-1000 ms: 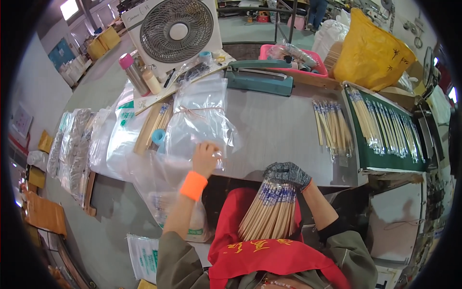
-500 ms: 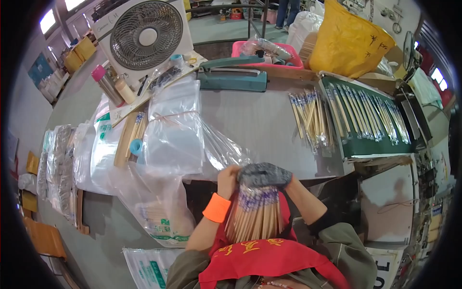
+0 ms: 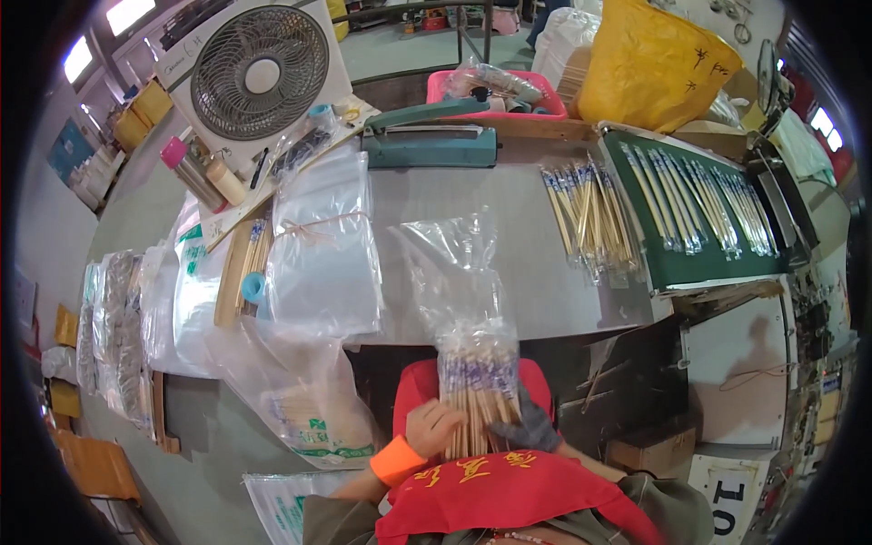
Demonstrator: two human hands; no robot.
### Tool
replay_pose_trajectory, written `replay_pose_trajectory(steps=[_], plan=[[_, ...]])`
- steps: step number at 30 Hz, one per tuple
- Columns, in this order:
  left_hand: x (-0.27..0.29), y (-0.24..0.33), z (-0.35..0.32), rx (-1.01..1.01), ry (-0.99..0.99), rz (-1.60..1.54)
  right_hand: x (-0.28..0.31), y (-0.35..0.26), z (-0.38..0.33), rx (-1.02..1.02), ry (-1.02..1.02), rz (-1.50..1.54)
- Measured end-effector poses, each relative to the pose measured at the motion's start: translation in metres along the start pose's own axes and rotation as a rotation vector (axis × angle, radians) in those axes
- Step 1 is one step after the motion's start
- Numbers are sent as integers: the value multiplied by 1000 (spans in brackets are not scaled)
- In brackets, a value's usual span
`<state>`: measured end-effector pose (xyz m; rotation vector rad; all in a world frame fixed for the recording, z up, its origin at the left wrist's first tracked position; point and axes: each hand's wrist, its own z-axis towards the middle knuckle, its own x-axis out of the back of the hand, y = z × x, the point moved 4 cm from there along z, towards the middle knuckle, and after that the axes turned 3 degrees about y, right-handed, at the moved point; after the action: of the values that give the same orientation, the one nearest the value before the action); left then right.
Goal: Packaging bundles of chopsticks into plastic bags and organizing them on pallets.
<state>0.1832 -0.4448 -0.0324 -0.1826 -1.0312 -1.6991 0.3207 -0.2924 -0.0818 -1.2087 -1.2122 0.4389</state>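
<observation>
A thick bundle of wrapped chopsticks (image 3: pixel 480 386) stands upright before my body, its upper part inside a clear plastic bag (image 3: pixel 459 272). The bag's loose end stretches up past the bundle over the table edge. My left hand (image 3: pixel 432 429), bare with an orange wristband, presses curled fingers on the bundle's left side. On the opposite side my right hand (image 3: pixel 529 425), in a grey glove, grips the bundle low down. The bundle's bottom is hidden by my red apron (image 3: pixel 527 490). Left of the bag lies a stack of clear plastic bags (image 3: pixel 322 263), tied with a string.
Loose wrapped chopsticks (image 3: pixel 589 213) lie at the table's right, beside a green tray (image 3: pixel 718 263) with more in rows. A teal bag sealer (image 3: pixel 431 148), pink basket (image 3: pixel 545 100) and yellow sack (image 3: pixel 649 68) stand behind. A fan (image 3: pixel 263 77) and flask (image 3: pixel 191 173) are far left.
Both hands have come down from the top of the bundle to its sides. The clear bag, earlier stretched from the stack, now covers the bundle's upper part and stands upright.
</observation>
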Motion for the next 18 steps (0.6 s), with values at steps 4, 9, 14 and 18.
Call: replay_pose_trajectory(steps=[4, 9, 14, 18], plan=[[-5, -9, -20, 553, 188, -152, -27, 81, -21, -417, 285, 564], [-31, -61, -42, 832, 549, -295, -15, -26, -6, 102, 303, 1053], [-33, -40, -9, 719, 460, -138, 30, 11, 38, 368, 464, -187], [-7, -26, -29, 371, 56, 69, 31, -17, 29, 488, 276, -611]])
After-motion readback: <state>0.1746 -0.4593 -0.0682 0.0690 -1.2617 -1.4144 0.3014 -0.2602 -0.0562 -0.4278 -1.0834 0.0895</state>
